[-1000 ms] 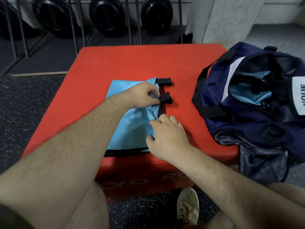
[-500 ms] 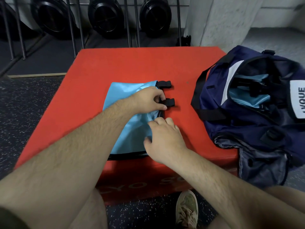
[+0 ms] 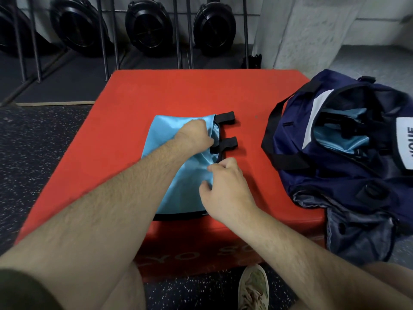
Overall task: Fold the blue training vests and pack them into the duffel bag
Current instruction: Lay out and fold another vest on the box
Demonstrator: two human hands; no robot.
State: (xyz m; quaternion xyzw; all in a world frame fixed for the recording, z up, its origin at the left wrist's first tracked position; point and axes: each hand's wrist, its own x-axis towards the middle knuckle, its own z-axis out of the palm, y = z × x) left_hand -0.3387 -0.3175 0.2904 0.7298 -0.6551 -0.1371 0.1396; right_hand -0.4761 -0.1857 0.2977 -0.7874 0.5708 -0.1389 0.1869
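Two hands (image 3: 194, 136) (image 3: 225, 186), one duffel bag (image 3: 330, 175), one box (image 3: 178, 92)

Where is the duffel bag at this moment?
In the head view the duffel bag lies open at the right, resting on the right edge of the red box, just right of the blue vest.

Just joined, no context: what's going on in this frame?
A person is folding a light blue vest on a red padded box. The left hand grips its edge by the two black straps; the right hand pinches that edge lower down. The navy duffel bag sits open beside it with blue fabric already inside.
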